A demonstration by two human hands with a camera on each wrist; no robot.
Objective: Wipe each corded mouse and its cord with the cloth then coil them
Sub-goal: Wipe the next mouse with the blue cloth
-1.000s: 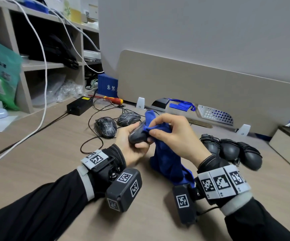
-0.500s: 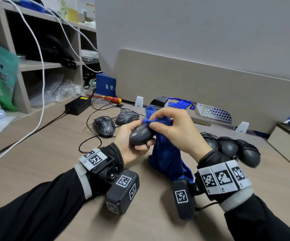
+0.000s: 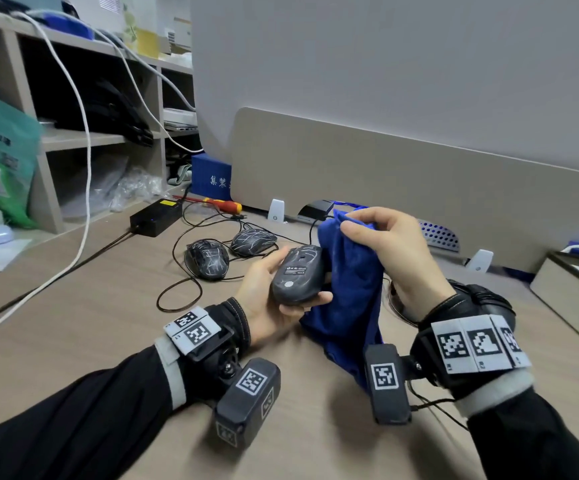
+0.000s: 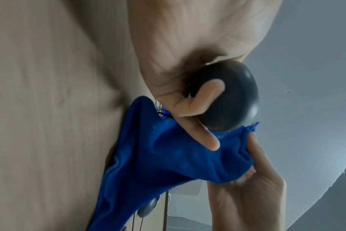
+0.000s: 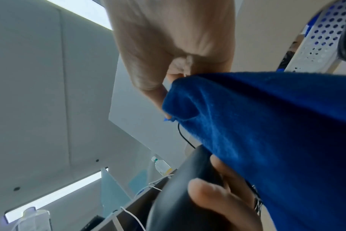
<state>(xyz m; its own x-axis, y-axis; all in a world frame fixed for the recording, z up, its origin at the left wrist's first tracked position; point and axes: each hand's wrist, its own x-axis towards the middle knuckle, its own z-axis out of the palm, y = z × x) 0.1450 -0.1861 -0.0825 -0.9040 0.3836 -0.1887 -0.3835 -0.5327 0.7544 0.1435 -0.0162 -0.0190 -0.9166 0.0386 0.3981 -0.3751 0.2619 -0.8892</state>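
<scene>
Left hand (image 3: 267,299) holds a dark mouse (image 3: 298,275) above the desk (image 3: 108,323), underside turned up toward the head camera; I see a label there but can't read it. Thumb on the far side, fingers curled under the near edge. In the left wrist view the mouse's (image 4: 230,100) rounded top faces out, fingers wrapped over it, most of the body covered by the palm.

Right hand (image 3: 395,258) pinches the top edge of the blue cloth (image 3: 347,299) between thumb and fingertips. The cloth hangs just beside the mouse and drapes down to the desk; I can't tell whether it touches the mouse's right flank. Its lower end is cut off behind the right wrist camera.

The held mouse's cord (image 5: 185,137) shows only as a thin black line leaving its front in the right wrist view; the rest is lost behind the cloth.

Two more mice (image 3: 208,259) (image 3: 253,241) sit on the desk farther back, cords (image 3: 180,292) looped loosely around them, tangled beyond my tracing. Behind my right wrist, dark rounded shapes are mostly hidden; can't identify them.

Further back: black power brick (image 3: 156,216), red-and-yellow screwdriver (image 3: 222,204).
</scene>
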